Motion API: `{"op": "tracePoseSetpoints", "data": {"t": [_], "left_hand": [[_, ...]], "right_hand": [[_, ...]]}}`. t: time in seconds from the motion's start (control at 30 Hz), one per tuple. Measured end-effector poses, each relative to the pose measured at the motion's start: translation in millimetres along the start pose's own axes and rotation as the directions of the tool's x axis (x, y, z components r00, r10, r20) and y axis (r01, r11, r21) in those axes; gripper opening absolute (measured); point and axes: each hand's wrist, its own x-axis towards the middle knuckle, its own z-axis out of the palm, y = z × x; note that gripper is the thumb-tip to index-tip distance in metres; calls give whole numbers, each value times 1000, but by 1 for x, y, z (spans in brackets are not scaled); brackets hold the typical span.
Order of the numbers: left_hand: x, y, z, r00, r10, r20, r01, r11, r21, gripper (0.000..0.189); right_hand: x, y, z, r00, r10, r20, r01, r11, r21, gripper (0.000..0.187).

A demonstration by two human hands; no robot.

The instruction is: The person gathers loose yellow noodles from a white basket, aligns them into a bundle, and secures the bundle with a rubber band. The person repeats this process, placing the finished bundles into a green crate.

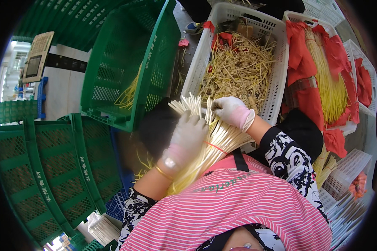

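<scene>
Across my lap lies a thick bundle of long pale stalks [221,136], white at the cut ends and yellow towards the other end, with a red band [215,146] around it. My left hand [188,135], in a whitish glove, rests on the bundle near its white ends, fingers curled over the stalks. Gloved too, my right hand [231,111] is bent at the bundle's upper right side, its fingertips at a few white stalk ends. Just beyond the hands stands a white plastic crate [196,62] holding short cut stalk pieces [238,69].
A green plastic crate [157,62] with a few yellow stalks stands at the upper left. Stacked green crates [44,169] fill the lower left. To the right, a red-lined white crate [348,127] holds more banded yellow stalks [328,84]. A person's shoe [193,28] shows beyond.
</scene>
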Motion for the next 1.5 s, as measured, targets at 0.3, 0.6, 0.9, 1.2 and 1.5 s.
{"op": "tracePoseSetpoints", "data": {"t": [0.3, 0.6, 0.9, 1.2, 1.5], "left_hand": [[-3, -1, 5, 1000, -6, -23, 6, 1000, -15, 9], [-4, -2, 8, 999, 17, -34, -17, 1000, 0, 10], [-4, -2, 10, 998, 38, -42, -38, 999, 8, 10], [-1, -1, 8, 999, 35, -1, -35, 999, 31, 12], [-3, -1, 6, 1000, 26, 3, -26, 999, 32, 12]], "right_hand": [[-12, 4, -4, 991, 128, -43, -131, 989, -73, 35], [-15, -13, 0, 996, 62, 66, -34, 931, -365, 25], [-8, -15, 5, 983, -182, 14, 166, 859, -484, 15], [-8, -4, -13, 870, -492, -28, 443, 807, -392, 19], [5, 9, -24, 976, -11, -218, 152, 752, 642, 20]]}}
